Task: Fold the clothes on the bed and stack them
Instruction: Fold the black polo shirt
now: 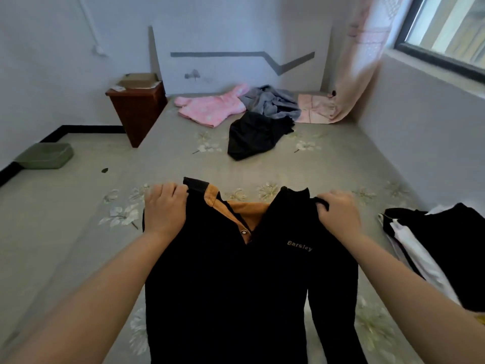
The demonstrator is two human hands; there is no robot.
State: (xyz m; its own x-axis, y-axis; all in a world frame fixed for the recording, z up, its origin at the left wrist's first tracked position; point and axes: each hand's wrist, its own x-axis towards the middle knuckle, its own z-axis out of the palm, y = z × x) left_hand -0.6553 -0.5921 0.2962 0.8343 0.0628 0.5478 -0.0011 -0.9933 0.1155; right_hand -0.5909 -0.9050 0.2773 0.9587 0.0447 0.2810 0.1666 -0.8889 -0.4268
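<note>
A black shirt (236, 285) with an orange collar lining hangs over the bed (78, 245), held up at the shoulders. The left hand (164, 208) grips one shoulder, fingers curled over the cloth; the right hand (337, 211) pinches the other. Just right of the right hand, at the bed's edge, lies a folded stack (446, 248). Beyond the hands is bare sheet, then a black garment (254, 137), and farther off pink (210, 107) and grey clothes (273, 102) by the wall.

Both arms out fwd; L hand (164, 206) & R hand (337, 210) fingers curled, gripping.
</note>
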